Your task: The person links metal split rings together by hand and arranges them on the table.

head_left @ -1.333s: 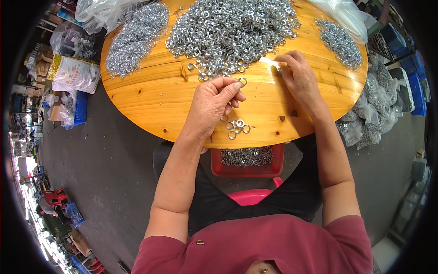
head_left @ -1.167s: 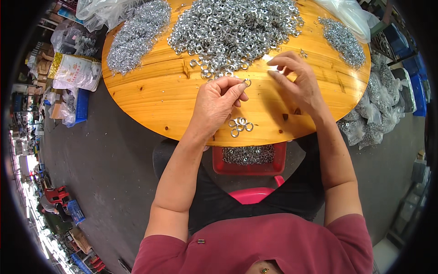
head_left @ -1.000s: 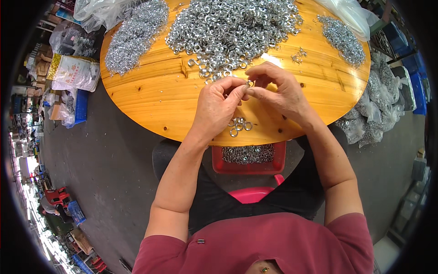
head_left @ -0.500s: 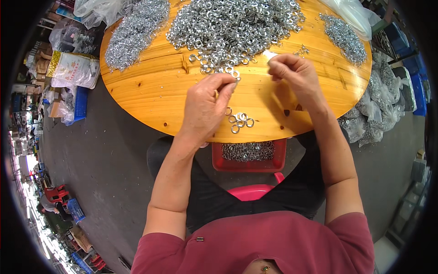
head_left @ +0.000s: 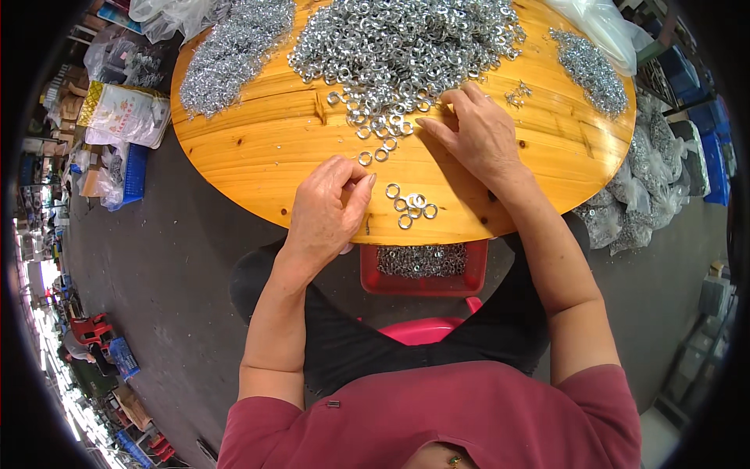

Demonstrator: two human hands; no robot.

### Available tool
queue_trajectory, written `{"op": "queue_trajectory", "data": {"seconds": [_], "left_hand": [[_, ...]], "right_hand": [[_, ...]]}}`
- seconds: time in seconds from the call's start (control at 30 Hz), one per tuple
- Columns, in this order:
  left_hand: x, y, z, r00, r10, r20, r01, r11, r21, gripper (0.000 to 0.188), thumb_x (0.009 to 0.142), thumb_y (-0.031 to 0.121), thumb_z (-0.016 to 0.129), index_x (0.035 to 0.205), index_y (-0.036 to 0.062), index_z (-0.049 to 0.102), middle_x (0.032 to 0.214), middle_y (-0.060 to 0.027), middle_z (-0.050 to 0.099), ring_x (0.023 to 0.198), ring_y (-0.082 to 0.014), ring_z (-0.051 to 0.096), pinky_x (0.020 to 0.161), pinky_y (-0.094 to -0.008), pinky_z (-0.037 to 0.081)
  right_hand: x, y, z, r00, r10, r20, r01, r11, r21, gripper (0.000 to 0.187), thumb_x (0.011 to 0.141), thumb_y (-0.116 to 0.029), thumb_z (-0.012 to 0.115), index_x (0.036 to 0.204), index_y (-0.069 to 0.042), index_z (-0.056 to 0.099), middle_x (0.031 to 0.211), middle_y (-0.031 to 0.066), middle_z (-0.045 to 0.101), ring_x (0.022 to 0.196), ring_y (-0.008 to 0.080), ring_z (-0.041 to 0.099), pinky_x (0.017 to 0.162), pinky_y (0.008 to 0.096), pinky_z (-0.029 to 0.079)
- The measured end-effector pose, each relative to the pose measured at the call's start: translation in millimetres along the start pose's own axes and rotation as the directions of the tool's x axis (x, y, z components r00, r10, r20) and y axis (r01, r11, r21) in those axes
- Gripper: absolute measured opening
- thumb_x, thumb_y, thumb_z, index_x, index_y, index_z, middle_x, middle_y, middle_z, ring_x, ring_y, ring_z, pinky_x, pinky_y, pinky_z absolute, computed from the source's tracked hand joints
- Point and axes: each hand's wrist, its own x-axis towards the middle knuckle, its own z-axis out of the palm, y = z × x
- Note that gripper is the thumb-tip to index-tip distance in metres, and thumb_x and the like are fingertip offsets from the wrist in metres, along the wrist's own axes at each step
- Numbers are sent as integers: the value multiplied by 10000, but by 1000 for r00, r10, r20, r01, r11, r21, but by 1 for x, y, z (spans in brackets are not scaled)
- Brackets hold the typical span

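Observation:
My left hand (head_left: 326, 209) is low over the near left of the round wooden table (head_left: 258, 168), fingers curled and thumb drawn in. Whatever lies in its grip is hidden. Just beyond its fingertips lie loose metal rings (head_left: 365, 158), strung out from the big heap of rings (head_left: 406, 47). My right hand (head_left: 478, 139) reaches palm down beside the heap's near edge, thumb and fingers apart, with no held thing showing. Between my hands, near the table edge, sits a small cluster of rings (head_left: 405, 222).
Piles of small shiny metal parts lie at the table's left (head_left: 234, 66) and right (head_left: 592, 74); a few small pieces (head_left: 518, 94) lie apart. Below the edge stands a red bin (head_left: 367, 270) holding rings. Filled clear bags (head_left: 633, 211) rest on the floor at right.
My left hand has drawn back toward me, away from the heap. My right hand has moved left and opened beside the heap. More rings now lie loose in front of it.

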Motion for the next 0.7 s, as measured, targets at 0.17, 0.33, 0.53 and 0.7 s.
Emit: {"op": "queue_trajectory", "data": {"seconds": [0.17,0.33,0.53,0.7], "left_hand": [[1,5,6,1000,18,19,-18,1000,21,74,801,29,630,769,17,564,717,-66,536,628,-199,482,609,-305,425],[0,1,9,990,125,63,-130,989,72,69,794,26,639,771,24,574,729,-63,546,658,-205,496,619,-304,431],[-5,4,11,985,134,105,-143,987,80,70,792,33,646,770,27,580,739,-61,550,687,-208,505,633,-304,437],[-8,-2,7,969,184,167,-192,981,28,82,799,43,651,775,16,577,735,-59,561,655,-208,503,617,-306,430]], "right_hand": [[4,5,3,998,-64,-12,63,997,-41,198,861,-278,637,849,-84,597,832,21,550,647,205,564,589,314,464],[-1,18,-1,995,-97,3,97,991,-88,167,870,-256,620,845,-93,593,839,28,558,655,211,574,599,322,474],[-14,64,-28,998,53,-20,-56,979,-197,105,871,-183,609,882,-81,588,877,35,587,673,233,577,629,323,480],[-14,63,-34,996,-24,-87,10,987,-163,64,849,-101,617,903,-67,605,876,43,588,674,230,566,635,322,471]]}}
